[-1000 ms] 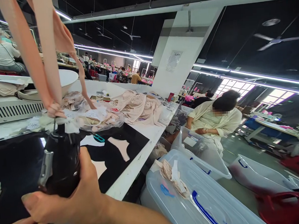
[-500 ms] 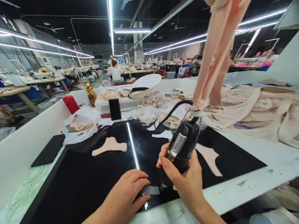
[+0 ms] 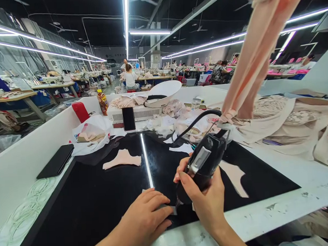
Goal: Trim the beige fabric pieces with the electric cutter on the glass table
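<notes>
My right hand is wrapped round a black handheld tool with a metal lever, held over the black mat. Strips of pink cloth are tied to its top, where a black cable leaves it. My left hand lies palm down near the mat's front edge, fingers spread, partly over a small pale strip. One pink cut piece lies left of the light reflection; another lies right of the tool. The tool's lower end is dark and hard to make out.
Beige cloth is heaped at the right. A phone stands at the back, near a plastic bag. A black case and green cord lie left. Farther off, people sit among sewing tables.
The view has shifted slightly, so most things appear a little farther right. My left hand has slid over more of the pale strip. My right hand keeps its hold on the tool.
</notes>
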Demonstrator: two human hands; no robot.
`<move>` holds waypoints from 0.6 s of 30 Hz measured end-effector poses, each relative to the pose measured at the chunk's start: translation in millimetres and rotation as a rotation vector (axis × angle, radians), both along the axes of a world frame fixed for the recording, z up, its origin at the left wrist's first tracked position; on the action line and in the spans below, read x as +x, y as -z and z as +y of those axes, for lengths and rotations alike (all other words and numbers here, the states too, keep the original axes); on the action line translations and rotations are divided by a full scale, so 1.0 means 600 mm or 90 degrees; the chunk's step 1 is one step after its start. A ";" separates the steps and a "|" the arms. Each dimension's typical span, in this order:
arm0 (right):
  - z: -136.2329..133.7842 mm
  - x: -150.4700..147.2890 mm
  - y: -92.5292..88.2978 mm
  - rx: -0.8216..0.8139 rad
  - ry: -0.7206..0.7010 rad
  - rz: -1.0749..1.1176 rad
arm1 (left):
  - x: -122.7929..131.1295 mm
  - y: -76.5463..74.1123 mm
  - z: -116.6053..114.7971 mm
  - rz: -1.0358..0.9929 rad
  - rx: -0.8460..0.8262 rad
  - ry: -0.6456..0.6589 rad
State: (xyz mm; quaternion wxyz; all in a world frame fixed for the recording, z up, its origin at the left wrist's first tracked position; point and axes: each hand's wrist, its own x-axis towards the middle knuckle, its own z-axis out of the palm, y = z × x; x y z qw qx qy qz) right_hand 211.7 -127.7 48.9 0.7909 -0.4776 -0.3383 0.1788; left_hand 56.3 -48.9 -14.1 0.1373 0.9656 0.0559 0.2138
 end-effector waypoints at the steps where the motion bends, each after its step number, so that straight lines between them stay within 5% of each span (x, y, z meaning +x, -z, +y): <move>1: 0.001 0.000 0.002 0.004 -0.002 0.003 | 0.000 0.000 -0.001 0.001 0.009 0.001; 9: 0.007 -0.001 0.013 -0.009 0.040 -0.025 | 0.000 0.008 -0.002 -0.006 0.031 -0.007; 18: -0.010 0.010 0.024 0.026 -0.030 -0.058 | 0.000 0.009 -0.003 0.013 0.022 -0.001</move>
